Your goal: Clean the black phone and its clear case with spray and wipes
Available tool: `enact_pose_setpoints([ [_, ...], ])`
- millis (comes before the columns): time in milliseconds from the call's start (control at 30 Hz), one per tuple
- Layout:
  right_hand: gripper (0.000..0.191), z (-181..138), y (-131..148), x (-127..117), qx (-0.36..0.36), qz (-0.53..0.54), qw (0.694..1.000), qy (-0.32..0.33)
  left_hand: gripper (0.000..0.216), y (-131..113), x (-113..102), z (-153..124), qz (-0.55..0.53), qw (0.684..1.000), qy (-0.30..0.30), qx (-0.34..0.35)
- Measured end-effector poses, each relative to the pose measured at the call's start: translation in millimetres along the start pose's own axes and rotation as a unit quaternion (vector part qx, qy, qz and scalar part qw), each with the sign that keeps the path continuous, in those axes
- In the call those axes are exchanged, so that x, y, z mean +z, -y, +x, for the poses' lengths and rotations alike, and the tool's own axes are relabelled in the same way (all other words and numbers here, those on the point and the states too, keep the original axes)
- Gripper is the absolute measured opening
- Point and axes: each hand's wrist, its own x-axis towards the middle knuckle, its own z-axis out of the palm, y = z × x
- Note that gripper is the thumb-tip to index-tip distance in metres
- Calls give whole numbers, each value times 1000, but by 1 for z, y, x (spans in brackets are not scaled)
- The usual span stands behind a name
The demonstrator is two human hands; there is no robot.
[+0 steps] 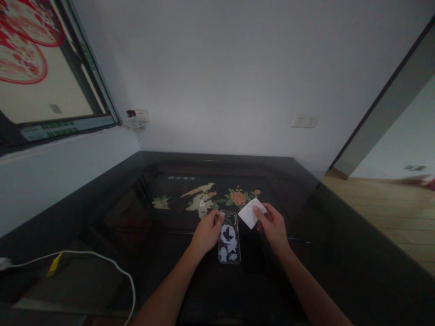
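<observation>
A clear phone case (229,237) lies flat on the dark table, with several whitish cut-out shapes stuck on it and an opening near its top. My left hand (207,231) is closed at the case's upper left corner, thumb and fingers gripping the edge; a small whitish bit shows by the fingertips. Just right of the case, my right hand (272,226) pinches a square piece of white paper (249,213) between thumb and fingers, held above the table. Behind my left hand stands a small clear bottle (202,209) with a whitish cap.
The glossy black table (163,271) carries an inlaid bird and flower picture (238,198). A white cable (98,254) with a yellow tag (54,265) runs across the left side. Behind are a wall with sockets (306,121) and a window (50,99) at left.
</observation>
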Motion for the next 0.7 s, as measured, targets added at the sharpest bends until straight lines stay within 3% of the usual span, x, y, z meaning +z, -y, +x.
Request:
enact_pose_setpoints([
  [400, 40, -1, 1, 2, -9, -5, 1000, 14, 37, -18, -2, -6, 269, 961, 17, -62],
  [567, 40, 1, -3, -1, -9, 1, 1000, 12, 35, -17, 1, -7, 282, 958, 3, -54],
  [700, 41, 1, -5, 0, -9, 1, 1000, 20, 30, -14, 1, -6, 220, 975, -13, -42],
])
